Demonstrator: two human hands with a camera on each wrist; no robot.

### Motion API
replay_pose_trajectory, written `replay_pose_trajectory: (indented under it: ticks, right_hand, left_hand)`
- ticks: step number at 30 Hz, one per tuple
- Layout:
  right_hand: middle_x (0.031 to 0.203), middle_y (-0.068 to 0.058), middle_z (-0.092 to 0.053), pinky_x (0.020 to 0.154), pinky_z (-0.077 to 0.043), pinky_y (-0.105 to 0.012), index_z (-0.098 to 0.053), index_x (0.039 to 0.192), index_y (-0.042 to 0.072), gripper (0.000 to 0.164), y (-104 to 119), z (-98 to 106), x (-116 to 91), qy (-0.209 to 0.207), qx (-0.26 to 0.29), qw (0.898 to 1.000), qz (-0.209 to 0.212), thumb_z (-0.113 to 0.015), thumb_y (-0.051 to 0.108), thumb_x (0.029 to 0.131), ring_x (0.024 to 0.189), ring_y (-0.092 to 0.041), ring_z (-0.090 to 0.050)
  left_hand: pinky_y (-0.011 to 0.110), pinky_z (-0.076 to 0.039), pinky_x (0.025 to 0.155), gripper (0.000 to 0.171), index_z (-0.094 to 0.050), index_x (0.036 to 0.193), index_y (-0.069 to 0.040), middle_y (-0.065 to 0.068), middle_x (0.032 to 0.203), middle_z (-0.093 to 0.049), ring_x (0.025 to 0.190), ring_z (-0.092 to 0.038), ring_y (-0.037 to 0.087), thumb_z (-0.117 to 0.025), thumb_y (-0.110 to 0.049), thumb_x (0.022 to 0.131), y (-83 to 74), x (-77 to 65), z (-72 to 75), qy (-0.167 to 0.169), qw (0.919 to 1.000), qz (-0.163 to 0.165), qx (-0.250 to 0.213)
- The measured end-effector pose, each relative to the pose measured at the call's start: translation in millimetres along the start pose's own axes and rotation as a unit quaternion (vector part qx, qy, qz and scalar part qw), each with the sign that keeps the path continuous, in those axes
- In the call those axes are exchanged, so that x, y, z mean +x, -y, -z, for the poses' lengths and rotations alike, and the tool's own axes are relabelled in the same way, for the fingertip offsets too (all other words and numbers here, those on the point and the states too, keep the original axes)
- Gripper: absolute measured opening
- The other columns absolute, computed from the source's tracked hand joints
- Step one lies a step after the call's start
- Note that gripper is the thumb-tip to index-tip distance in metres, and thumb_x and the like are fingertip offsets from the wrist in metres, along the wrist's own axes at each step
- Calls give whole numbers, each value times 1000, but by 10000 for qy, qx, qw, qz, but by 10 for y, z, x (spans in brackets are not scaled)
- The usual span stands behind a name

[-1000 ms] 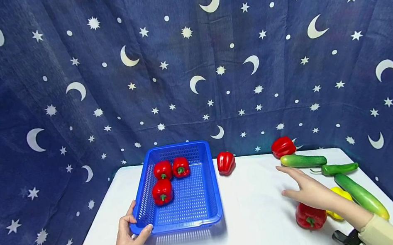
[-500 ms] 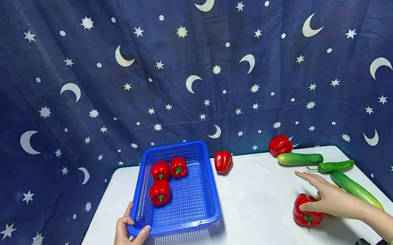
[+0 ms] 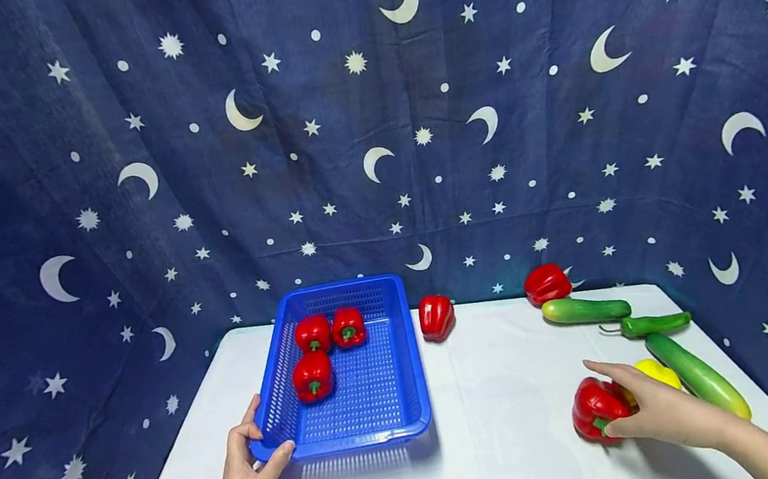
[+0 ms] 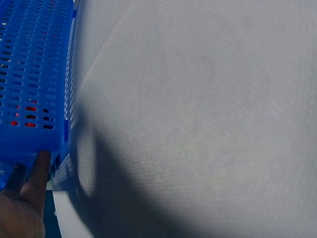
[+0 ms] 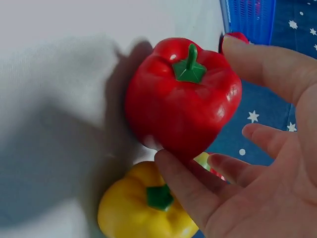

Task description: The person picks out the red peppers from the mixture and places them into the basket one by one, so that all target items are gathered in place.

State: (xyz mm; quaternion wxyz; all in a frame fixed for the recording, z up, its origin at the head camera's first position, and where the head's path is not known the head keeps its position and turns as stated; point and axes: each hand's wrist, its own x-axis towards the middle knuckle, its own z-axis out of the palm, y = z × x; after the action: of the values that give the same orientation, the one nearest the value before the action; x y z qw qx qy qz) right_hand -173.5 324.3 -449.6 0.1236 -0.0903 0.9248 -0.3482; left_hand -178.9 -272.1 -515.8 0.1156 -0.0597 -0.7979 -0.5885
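Observation:
In the head view my left hand [image 3: 248,475] grips the near left corner of a blue plastic basket [image 3: 424,381], thumb on the rim. Several red bell peppers, one of them in front [image 3: 312,376], sit inside it. My right hand [image 3: 662,409] is spread around another red bell pepper [image 3: 592,407] on the table's right side. The right wrist view shows this red bell pepper [image 5: 181,106] between the extended digits, with a fingertip at its lower edge; firm contact cannot be made out. A yellow bell pepper [image 5: 143,208] lies beside it, partly behind the hand.
One red bell pepper [image 3: 437,317] lies right of the basket. Farther right are another red bell pepper [image 3: 547,284], a short cucumber [image 3: 586,310], a green chili pepper [image 3: 656,325] and a long cucumber [image 3: 698,375]. A starry blue curtain [image 3: 366,111] surrounds the white table [image 3: 514,434].
My right hand has come down and toward me from above the vegetables to the near red bell pepper. The left hand stays on the basket. The head view has shifted slightly.

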Motion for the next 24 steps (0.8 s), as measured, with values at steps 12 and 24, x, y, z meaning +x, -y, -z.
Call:
replay_pose_trajectory:
  ticks: [12,24]
  right_hand:
    - [131,-18,-60,88,-56,-51,-55,141,2,72,3,-165,123,-183,-258,9991,-289,-85,5,76,112,-32,-59]
    - [137,-15,-58,94,-52,-55,-54,145,12,73,77,-313,225,-263,-397,9988,-57,-85,11,79,118,-33,-57]
  left_hand:
    - [6,-40,91,46,-27,113,1,16,169,-13,147,-20,52,-70,-5,97,-36,-20,-16,-57,9998,-127,-162]
    - [8,-42,90,46,-26,113,1,15,170,-13,146,-21,52,-69,-4,97,-35,-21,-25,-53,9996,-91,-244]
